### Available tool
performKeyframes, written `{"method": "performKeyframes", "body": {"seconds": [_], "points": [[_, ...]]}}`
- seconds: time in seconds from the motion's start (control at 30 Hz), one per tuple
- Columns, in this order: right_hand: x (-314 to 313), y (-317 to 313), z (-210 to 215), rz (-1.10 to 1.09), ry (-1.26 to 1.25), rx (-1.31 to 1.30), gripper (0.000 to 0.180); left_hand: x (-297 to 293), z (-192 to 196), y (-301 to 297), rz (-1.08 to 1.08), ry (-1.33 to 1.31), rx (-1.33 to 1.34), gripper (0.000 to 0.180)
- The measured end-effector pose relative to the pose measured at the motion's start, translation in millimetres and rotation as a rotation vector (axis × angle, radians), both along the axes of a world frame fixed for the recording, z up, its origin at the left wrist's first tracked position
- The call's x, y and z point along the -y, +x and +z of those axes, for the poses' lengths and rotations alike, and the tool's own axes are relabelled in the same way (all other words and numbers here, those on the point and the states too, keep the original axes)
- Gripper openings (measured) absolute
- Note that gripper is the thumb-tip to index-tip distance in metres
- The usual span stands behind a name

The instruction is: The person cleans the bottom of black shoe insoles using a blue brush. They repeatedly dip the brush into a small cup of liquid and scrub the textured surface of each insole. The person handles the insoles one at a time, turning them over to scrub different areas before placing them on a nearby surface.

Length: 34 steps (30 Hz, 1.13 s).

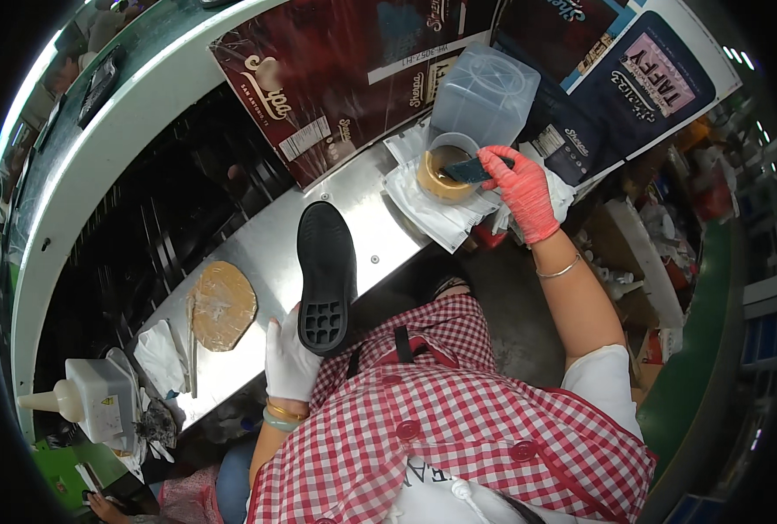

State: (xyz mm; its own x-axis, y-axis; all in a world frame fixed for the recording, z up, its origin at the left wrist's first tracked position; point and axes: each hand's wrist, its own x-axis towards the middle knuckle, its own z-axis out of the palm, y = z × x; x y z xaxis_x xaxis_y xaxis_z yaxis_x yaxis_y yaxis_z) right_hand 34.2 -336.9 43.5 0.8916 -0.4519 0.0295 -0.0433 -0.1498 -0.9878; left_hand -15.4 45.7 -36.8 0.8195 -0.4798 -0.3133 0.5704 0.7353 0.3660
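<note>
In my left hand (289,362), which wears a white glove, is a black shoe sole (327,262). The thumb and fingers grip its heel end, where a grid of square hollows shows. The sole stands out over the metal bench. My right hand (524,194), in a pinkish-red glove, is closed round a dark flat-handled tool (469,170), perhaps a brush. Its far end reaches into a small cup (443,179) with a tan band round it; the tip is hidden inside. Crumpled white sheets (432,210) lie under the cup.
A clear plastic container (484,92) stands behind the cup, before printed cardboard (318,79). On the metal bench (270,253) are a round tan disc (223,306) and a thin stick (191,345). A squeeze bottle (100,400) sits at far left. Another person's hand (106,506) shows at lower left.
</note>
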Motion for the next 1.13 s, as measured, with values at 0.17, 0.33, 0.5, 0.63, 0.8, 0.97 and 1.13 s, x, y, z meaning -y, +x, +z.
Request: {"method": "performKeyframes", "body": {"seconds": [0.17, 0.33, 0.5, 0.63, 0.8, 0.97, 1.13], "points": [[-1, 10, 1, -0.022, 0.038, 0.052, 0.025, 19, -26, 9, -0.077, 0.32, 0.244, 0.051], [1, 5, 8, -0.038, 0.034, 0.052, 0.026, 42, 2, 14, -0.109, -0.021, -0.159, 0.047], [5, 8, 4, 0.017, 0.013, 0.037, 0.025, 44, 8, 23, -0.109, 0.021, -0.031, 0.044], [13, 10, -1, 0.031, 0.029, 0.028, 0.024, 48, 11, 31, -0.102, 0.084, 0.081, 0.052], [0, -7, -6, -0.017, 0.276, -0.002, 0.021, 49, 0, 36, -0.08, -0.08, 0.081, 0.068], [-102, -32, 8, 0.173, 0.388, 0.048, 0.024, 42, -3, 31, -0.054, -0.218, 0.011, 0.074], [-160, -33, 5, 0.247, 0.406, -0.024, 0.025, 31, -3, 24, -0.008, -0.131, 0.056, 0.078]]}}
